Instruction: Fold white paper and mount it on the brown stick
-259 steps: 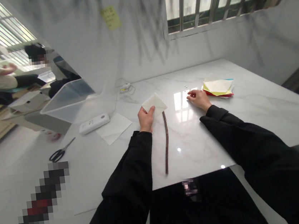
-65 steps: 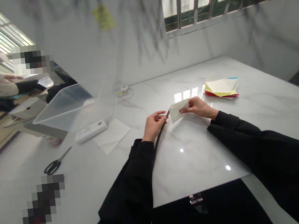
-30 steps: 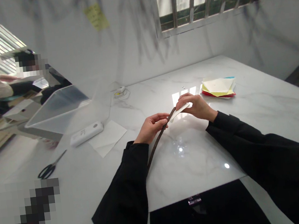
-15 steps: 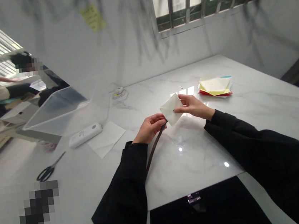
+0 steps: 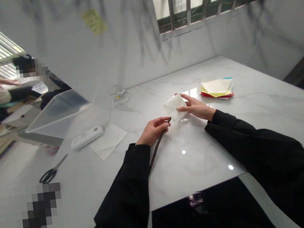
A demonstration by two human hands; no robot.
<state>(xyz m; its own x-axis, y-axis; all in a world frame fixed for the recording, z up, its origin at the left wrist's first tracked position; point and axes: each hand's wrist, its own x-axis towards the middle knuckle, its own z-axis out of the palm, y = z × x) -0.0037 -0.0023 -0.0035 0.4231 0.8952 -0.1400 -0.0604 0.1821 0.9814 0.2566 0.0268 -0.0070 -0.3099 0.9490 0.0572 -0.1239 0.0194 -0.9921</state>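
Note:
My left hand [image 5: 153, 131] pinches a thin dark brown strip [image 5: 156, 149] near its upper end. The strip runs down toward my left sleeve, where its lower part is hidden. Its tip reaches the lower left edge of a small folded white paper [image 5: 172, 109], shaped like an envelope with pointed flaps. My right hand [image 5: 198, 108] grips that paper from the right, thumb in front and fingers mostly behind. Both hands are above the white marbled table [image 5: 199, 145]. Whether the strip's tip touches the paper, I cannot tell.
A stack of coloured folded papers [image 5: 216, 88] lies at the back right. To the left are a loose white sheet [image 5: 109, 140], a white oblong device [image 5: 87, 137], black-handled scissors [image 5: 48, 175] and a clear plastic bin [image 5: 50, 118]. People sit far left.
The strip's end now sticks out farther above my left fingertips. The folded paper has shifted slightly and tilted, with a small gap opening between it and my left fingers.

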